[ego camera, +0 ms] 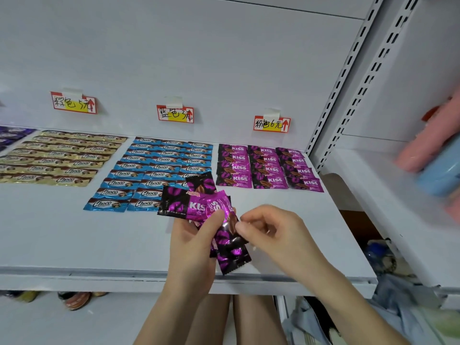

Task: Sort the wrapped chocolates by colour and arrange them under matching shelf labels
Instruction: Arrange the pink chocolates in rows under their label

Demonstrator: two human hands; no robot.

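Observation:
My left hand [193, 239] grips a fanned bunch of magenta-and-black Kiss chocolates [189, 205] above the white shelf [99, 240]. My right hand [270, 229] pinches the top edge of one of these, a dark wrapper [231, 255] that hangs down between the hands. On the shelf lie sorted rows: gold Choco bars [57, 158] under the left label [74, 102], blue Choco bars [154, 170] under the middle label [175, 113], and magenta Kiss packs [268, 168] under the right label [271, 124].
Dark purple bars [12, 136] lie at the far left edge. Slotted uprights [348, 70] divide this bay from the right one, where blurred pink and blue items [435, 160] sit. Shoes [74, 298] and cloth [398, 307] lie below the shelf.

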